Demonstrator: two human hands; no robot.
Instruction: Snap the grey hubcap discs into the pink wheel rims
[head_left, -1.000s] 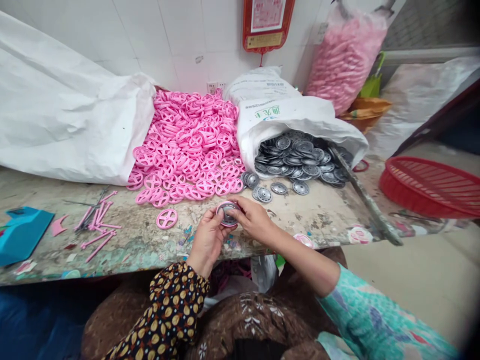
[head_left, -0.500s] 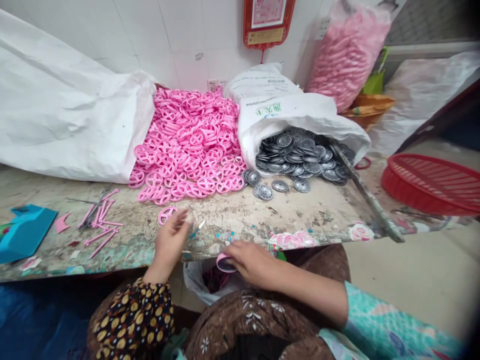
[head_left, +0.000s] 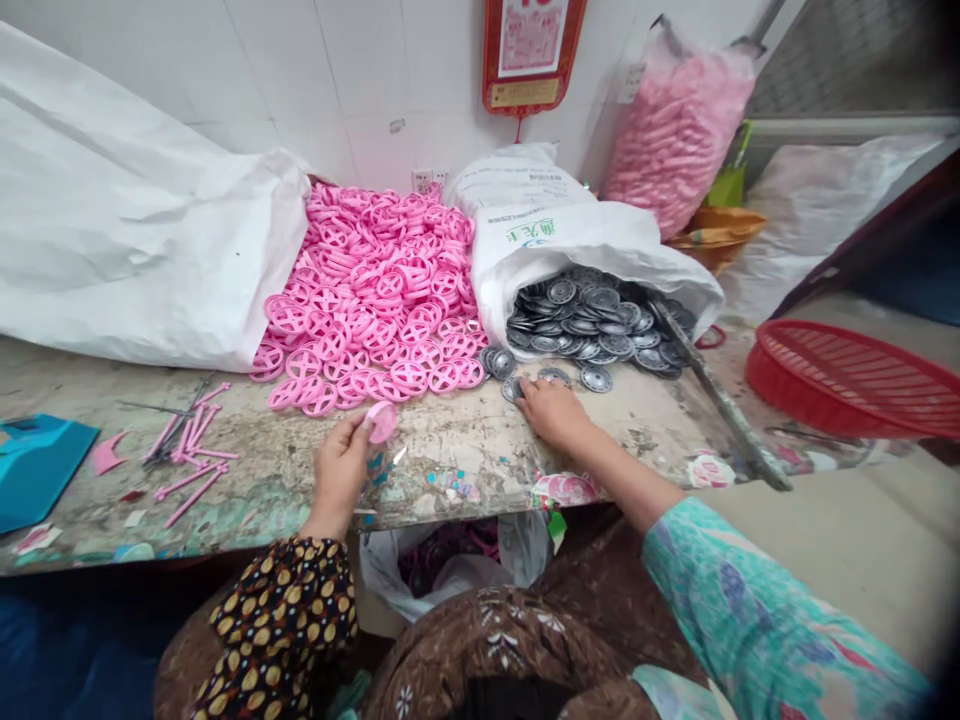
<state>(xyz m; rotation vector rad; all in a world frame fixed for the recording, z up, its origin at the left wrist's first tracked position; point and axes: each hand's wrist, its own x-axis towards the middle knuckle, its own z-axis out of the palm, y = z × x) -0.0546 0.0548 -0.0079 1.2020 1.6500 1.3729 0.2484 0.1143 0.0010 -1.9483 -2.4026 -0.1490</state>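
Observation:
My left hand (head_left: 341,465) holds a pink plastic wheel (head_left: 382,421) pinched between thumb and fingers, just above the worn table top (head_left: 450,450). My right hand (head_left: 551,410) reaches to the loose grey hubcap discs (head_left: 596,377) on the table, fingers curled over one at its fingertips; whether it grips it I cannot tell. A heap of pink wheels (head_left: 375,290) spills from a white sack (head_left: 135,240) behind my left hand. More grey discs (head_left: 592,315) fill the mouth of a second white sack (head_left: 555,225).
Pink sticks and a metal tool (head_left: 191,440) lie at left by a blue box (head_left: 37,470). A red basket (head_left: 855,375) sits at right, beyond a long grey bar (head_left: 720,400). A bag (head_left: 450,560) hangs under the table edge. A pink-filled bag (head_left: 675,125) leans on the wall.
My right hand came up from the bag under the table edge, where it held an assembled wheel, and reached out to the grey discs. My left hand picked up the pink wheel.

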